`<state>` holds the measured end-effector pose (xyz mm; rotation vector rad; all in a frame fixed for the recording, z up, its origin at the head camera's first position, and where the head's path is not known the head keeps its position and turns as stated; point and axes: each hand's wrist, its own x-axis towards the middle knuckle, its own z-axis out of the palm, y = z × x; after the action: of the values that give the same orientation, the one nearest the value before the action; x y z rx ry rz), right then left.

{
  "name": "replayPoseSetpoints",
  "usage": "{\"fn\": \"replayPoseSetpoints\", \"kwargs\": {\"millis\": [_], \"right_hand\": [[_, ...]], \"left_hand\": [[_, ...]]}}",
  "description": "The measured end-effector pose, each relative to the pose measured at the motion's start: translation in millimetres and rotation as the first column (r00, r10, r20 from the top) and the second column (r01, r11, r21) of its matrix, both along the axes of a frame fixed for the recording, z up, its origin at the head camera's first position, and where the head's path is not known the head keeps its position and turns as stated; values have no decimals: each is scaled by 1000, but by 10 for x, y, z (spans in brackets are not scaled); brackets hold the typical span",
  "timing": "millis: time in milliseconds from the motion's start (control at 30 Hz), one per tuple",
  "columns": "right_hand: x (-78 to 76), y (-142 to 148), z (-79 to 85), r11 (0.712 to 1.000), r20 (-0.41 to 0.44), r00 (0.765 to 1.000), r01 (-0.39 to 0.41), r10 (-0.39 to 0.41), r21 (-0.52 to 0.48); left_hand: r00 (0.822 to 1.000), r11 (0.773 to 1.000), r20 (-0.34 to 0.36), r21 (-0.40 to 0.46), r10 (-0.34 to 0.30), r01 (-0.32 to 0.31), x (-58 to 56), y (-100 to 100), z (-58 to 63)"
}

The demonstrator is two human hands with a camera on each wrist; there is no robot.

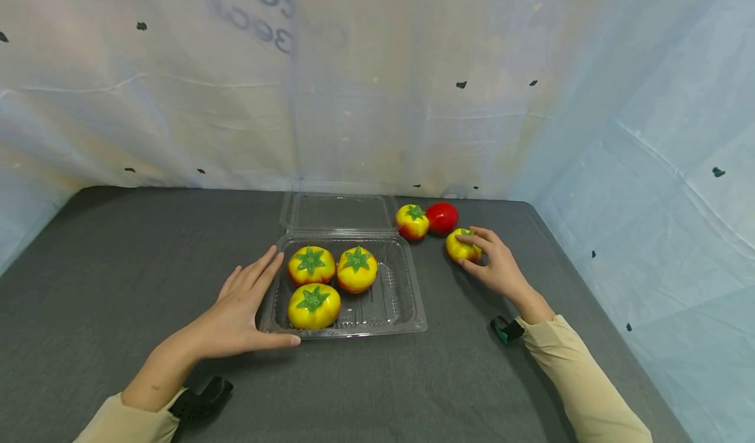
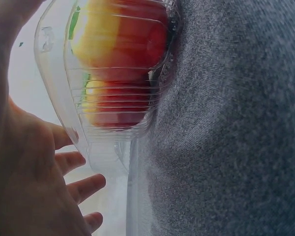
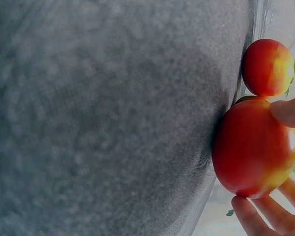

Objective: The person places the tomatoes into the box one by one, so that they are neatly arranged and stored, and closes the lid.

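Observation:
A clear plastic clamshell box (image 1: 382, 299) lies with its lid folded back. Three yellow-and-red tomatoes with green star-shaped tops, one of them the front tomato (image 1: 314, 306), sit in its left and middle part. My left hand (image 1: 236, 315) is spread along the box's left side, fingers straight, the thumb by the front left corner; in the left wrist view, fingertips meet the clear rim (image 2: 64, 115). To the right of the box, my right hand (image 1: 497, 264) grips another yellow-and-red tomato (image 3: 255, 147) between thumb and fingers, low at the table surface.
Behind the held tomato, a yellow-topped tomato (image 1: 412, 222) and an all-red one (image 1: 442, 218) lie side by side near the lid (image 1: 340, 212). The grey cloth-covered table (image 1: 147, 259) ends at a white plastic sheet (image 1: 377, 89) at the back; another sheet hangs on the right.

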<state>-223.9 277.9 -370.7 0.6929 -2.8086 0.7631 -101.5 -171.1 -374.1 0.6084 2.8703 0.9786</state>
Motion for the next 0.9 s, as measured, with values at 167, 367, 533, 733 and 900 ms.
{"fn": "replayPoseSetpoints", "kwargs": {"millis": [167, 367, 533, 733, 900], "right_hand": [[12, 2, -10, 1000, 9, 1000, -9, 9, -8], [35, -9, -4, 999, 14, 1000, -22, 22, -27], [54, -24, 18, 999, 2, 999, -32, 32, -40], [64, -41, 38, 998, -14, 999, -40, 40, -42], [75, -66, 57, 998, -34, 998, -52, 51, -43]], "left_hand": [[1000, 1000, 5, -2, 1, -1, 0, -1, -8], [1000, 1000, 6, -4, 3, -3, -3, -1, -14], [1000, 1000, 3, -2, 1, -1, 2, -1, -10], [1000, 1000, 0, 2, -1, 1, 3, -1, -1], [1000, 1000, -4, -1, 0, 0, -2, 1, -5]]}}
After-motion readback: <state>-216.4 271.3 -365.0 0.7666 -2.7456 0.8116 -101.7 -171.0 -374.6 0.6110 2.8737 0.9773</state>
